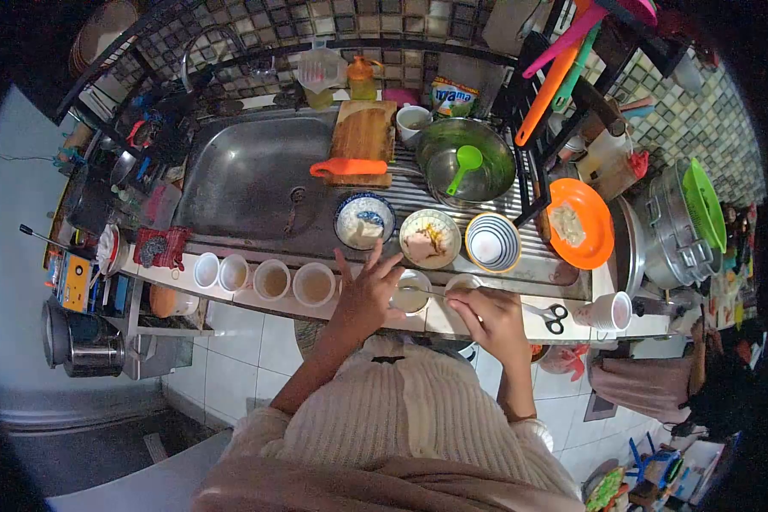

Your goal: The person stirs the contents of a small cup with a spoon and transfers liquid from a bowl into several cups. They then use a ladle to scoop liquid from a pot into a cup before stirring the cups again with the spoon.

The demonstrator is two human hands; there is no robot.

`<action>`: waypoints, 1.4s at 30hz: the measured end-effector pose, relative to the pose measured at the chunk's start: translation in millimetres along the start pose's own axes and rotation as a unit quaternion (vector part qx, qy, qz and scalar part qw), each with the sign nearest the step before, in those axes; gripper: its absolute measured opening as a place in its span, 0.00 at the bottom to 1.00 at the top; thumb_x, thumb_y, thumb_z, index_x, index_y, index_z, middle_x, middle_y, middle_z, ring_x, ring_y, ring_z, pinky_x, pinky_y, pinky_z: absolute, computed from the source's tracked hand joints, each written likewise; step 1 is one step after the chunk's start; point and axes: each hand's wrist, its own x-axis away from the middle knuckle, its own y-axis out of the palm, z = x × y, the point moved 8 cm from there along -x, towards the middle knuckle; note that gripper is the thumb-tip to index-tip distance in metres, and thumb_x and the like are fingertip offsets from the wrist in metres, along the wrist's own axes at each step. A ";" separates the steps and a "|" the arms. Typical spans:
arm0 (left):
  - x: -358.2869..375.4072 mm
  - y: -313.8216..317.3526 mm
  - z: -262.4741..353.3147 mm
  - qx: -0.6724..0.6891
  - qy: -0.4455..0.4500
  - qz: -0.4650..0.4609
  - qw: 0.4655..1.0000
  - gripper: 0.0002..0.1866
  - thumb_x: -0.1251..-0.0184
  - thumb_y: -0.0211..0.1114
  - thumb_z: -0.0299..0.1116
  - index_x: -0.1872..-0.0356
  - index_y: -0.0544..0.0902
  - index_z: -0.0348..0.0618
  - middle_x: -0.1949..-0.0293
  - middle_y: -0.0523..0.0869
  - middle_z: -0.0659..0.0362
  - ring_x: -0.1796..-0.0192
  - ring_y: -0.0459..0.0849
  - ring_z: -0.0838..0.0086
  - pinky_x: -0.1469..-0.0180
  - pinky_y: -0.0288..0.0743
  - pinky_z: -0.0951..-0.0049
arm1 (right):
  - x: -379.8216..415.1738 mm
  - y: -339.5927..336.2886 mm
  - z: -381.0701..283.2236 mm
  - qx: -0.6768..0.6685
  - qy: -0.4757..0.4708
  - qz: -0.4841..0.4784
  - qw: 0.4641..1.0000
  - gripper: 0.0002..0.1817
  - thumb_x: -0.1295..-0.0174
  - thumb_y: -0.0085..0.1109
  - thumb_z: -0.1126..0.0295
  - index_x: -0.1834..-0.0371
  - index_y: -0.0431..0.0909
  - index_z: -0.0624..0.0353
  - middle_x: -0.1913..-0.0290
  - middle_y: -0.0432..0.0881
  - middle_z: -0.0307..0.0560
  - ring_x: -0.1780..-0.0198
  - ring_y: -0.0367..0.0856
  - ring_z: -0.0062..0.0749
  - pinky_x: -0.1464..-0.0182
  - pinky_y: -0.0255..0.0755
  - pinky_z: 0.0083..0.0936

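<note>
My right hand (491, 322) is closed round the handle of a spoon (424, 292), whose bowl end dips into a cup of pale liquid (411, 300). Just left of that cup, my left hand (369, 288) has its fingers spread and holds nothing that shows. Beyond my hands stand a blue-patterned bowl (364, 221) with pale contents, a bowl with brown and yellow contents (429, 239) and a striped bowl (492, 243). Another small cup (463, 282) is partly hidden behind my right hand.
Several cups (272, 279) line the counter's front edge at left. Scissors (555, 317) and stacked cups (613, 312) lie right. Behind are the sink (239, 175), cutting board (363, 136), steel pot (485, 145) and orange plate (593, 224). A person (648, 384) is at far right.
</note>
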 end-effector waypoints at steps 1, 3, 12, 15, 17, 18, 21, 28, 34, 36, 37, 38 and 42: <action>-0.1 -1.0 0.5 0.006 0.000 0.001 1.000 0.40 0.66 0.74 0.48 0.45 0.73 0.47 0.35 0.63 0.60 0.27 0.47 0.64 0.40 0.28 0.25 | -0.5 -1.8 -0.3 0.000 -0.001 0.000 1.000 0.05 0.52 0.64 0.75 0.72 0.79 0.62 0.75 0.82 0.46 0.76 0.81 0.35 0.72 0.71 0.23; 2.3 -2.1 1.3 0.011 -0.005 0.008 1.000 0.39 0.65 0.74 0.48 0.45 0.73 0.47 0.35 0.63 0.60 0.27 0.47 0.64 0.39 0.27 0.25 | 0.0 -9.8 0.9 -0.013 0.001 0.014 1.000 0.05 0.52 0.64 0.75 0.72 0.79 0.63 0.75 0.82 0.47 0.76 0.81 0.35 0.72 0.71 0.24; 23.0 -43.5 -35.9 0.109 -0.076 0.077 0.988 0.33 0.54 0.70 0.44 0.43 0.72 0.46 0.34 0.62 0.57 0.28 0.48 0.60 0.35 0.27 0.34 | 22.8 -30.3 43.1 -0.176 0.157 0.164 0.958 0.04 0.44 0.58 0.78 0.67 0.77 0.65 0.70 0.83 0.51 0.74 0.82 0.29 0.71 0.74 0.21; 41.9 -72.8 -54.6 0.094 -0.118 0.157 0.976 0.29 0.51 0.68 0.40 0.44 0.73 0.47 0.34 0.63 0.56 0.28 0.48 0.57 0.32 0.31 0.43 | 36.5 -21.0 85.1 -0.302 0.244 0.250 0.887 0.08 0.36 0.52 0.72 0.59 0.71 0.65 0.69 0.81 0.58 0.75 0.80 0.29 0.71 0.75 0.20; 55.2 -85.1 -68.2 0.081 -0.134 0.202 0.967 0.28 0.49 0.67 0.38 0.45 0.74 0.47 0.35 0.64 0.55 0.28 0.48 0.56 0.31 0.34 0.47 | 45.5 -21.6 113.9 -0.331 0.289 0.331 0.835 0.07 0.34 0.48 0.72 0.60 0.70 0.65 0.69 0.82 0.55 0.72 0.81 0.28 0.71 0.76 0.21; 64.5 -93.7 -78.7 0.079 -0.154 0.253 0.952 0.26 0.48 0.67 0.38 0.45 0.75 0.46 0.34 0.62 0.56 0.28 0.47 0.57 0.31 0.37 0.45 | 45.9 -19.2 123.1 -0.346 0.284 0.347 0.824 0.08 0.33 0.46 0.70 0.59 0.69 0.65 0.70 0.81 0.52 0.71 0.81 0.28 0.71 0.76 0.20; 88.5 -116.2 -96.9 0.079 -0.198 0.345 0.914 0.23 0.45 0.66 0.34 0.46 0.75 0.45 0.34 0.62 0.56 0.28 0.47 0.57 0.31 0.43 0.48 | 37.8 -14.3 135.4 -0.330 0.272 0.340 0.838 0.07 0.33 0.46 0.72 0.57 0.69 0.64 0.69 0.80 0.52 0.71 0.81 0.28 0.69 0.76 0.20; 140.1 -155.6 -112.0 -0.028 -0.248 0.479 0.841 0.19 0.39 0.60 0.31 0.46 0.75 0.42 0.37 0.67 0.53 0.29 0.50 0.51 0.33 0.50 0.53 | 13.4 12.5 150.4 -0.153 0.158 0.208 0.953 0.05 0.36 0.49 0.76 0.61 0.74 0.65 0.67 0.83 0.49 0.70 0.83 0.26 0.69 0.76 0.20; 159.5 -169.8 -102.2 -0.058 -0.266 0.523 0.808 0.19 0.38 0.59 0.30 0.45 0.74 0.42 0.38 0.69 0.54 0.29 0.52 0.51 0.33 0.48 0.54 | -11.1 13.9 124.0 -0.055 0.058 0.149 0.986 0.06 0.39 0.52 0.76 0.61 0.76 0.64 0.70 0.83 0.48 0.71 0.84 0.28 0.67 0.75 0.21; 163.0 -173.0 -99.3 -0.074 -0.258 0.536 0.801 0.19 0.38 0.59 0.30 0.45 0.74 0.43 0.38 0.69 0.54 0.29 0.52 0.51 0.32 0.48 0.53 | -10.0 19.0 136.7 -0.083 0.100 0.120 0.984 0.06 0.39 0.53 0.75 0.62 0.77 0.64 0.70 0.83 0.47 0.70 0.83 0.28 0.65 0.75 0.22; 163.4 -173.8 -99.2 -0.075 -0.258 0.536 0.800 0.19 0.38 0.59 0.30 0.45 0.74 0.43 0.38 0.69 0.54 0.29 0.52 0.51 0.32 0.48 0.53 | -10.8 18.2 137.6 -0.084 0.099 0.119 0.984 0.06 0.39 0.53 0.75 0.62 0.77 0.64 0.70 0.83 0.47 0.70 0.83 0.28 0.65 0.75 0.22; 163.9 -174.5 -98.9 -0.074 -0.258 0.540 0.798 0.19 0.38 0.59 0.30 0.45 0.74 0.43 0.38 0.69 0.54 0.29 0.52 0.51 0.32 0.48 0.53 | -11.6 17.3 138.0 -0.073 0.097 0.117 0.986 0.06 0.39 0.53 0.75 0.63 0.77 0.64 0.70 0.83 0.47 0.70 0.83 0.28 0.65 0.75 0.22; 160.0 -176.6 -97.3 -0.061 -0.254 0.541 0.799 0.19 0.39 0.59 0.28 0.45 0.75 0.43 0.37 0.69 0.54 0.30 0.52 0.51 0.33 0.49 0.53 | -16.8 15.4 139.1 -0.081 0.080 0.100 0.988 0.05 0.40 0.54 0.76 0.64 0.78 0.64 0.70 0.83 0.47 0.70 0.83 0.28 0.66 0.74 0.21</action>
